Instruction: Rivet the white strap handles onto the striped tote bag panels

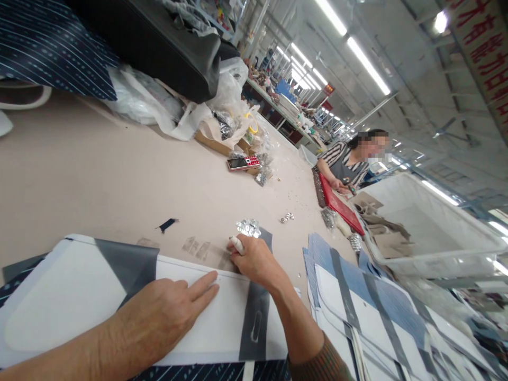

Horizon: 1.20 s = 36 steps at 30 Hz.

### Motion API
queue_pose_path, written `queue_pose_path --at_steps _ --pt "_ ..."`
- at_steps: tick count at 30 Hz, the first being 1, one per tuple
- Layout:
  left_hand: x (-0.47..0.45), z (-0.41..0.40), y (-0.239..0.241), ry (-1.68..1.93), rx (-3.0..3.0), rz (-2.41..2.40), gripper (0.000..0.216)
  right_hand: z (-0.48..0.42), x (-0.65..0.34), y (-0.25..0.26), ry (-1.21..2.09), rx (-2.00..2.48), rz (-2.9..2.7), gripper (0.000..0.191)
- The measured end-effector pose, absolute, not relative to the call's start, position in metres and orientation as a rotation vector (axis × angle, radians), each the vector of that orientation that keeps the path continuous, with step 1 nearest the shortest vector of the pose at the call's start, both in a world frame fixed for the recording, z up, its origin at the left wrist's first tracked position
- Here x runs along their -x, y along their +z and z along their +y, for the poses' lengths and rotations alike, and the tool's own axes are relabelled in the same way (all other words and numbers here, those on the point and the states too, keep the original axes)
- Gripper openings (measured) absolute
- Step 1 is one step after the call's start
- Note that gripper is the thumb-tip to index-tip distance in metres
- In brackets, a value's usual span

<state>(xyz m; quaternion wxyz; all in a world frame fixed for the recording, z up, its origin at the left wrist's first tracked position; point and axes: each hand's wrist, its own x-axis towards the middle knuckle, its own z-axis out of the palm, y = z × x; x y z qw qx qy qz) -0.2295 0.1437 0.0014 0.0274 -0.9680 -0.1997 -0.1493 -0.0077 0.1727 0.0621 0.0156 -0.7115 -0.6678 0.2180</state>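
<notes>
A white panel with dark grey strips lies on the table, and dark blue striped fabric shows under its front edge. My left hand rests flat on the panel with its index and middle fingers stretched out. At the panel's far edge is my right hand, one finger wrapped in white. Its fingers are drawn together, and I cannot make out what, if anything, they hold. Just beyond them lies a small pile of shiny silver metal discs. A grey strip with a stitched oblong mark crosses the panel near my right wrist.
Stacked blue and white panels lie to the right. Further back are a red-keyed phone, plastic bags and a black padded piece. A co-worker sits beside a red board and a large white bin.
</notes>
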Motion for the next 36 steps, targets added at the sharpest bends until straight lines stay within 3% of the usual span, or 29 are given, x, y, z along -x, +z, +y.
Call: queue_pose_path --at_steps 5,13,30,36 --pt "0.229 0.144 0.001 -0.473 3.051 -0.650 0.059 0.175 0.006 0.067 0.715 2.173 -2.053 0.025" --pt "0.228 0.143 -0.005 -0.480 3.083 -0.695 0.051 0.152 0.016 0.073 1.238 1.941 -1.765 0.024" --pt "0.229 0.143 -0.003 -0.477 3.087 -0.684 0.045 0.152 0.039 0.077 0.836 2.182 -2.096 0.016" --pt "0.229 0.143 -0.002 -0.471 3.060 -0.686 0.043 0.147 0.038 0.072 0.828 2.175 -2.054 0.012"
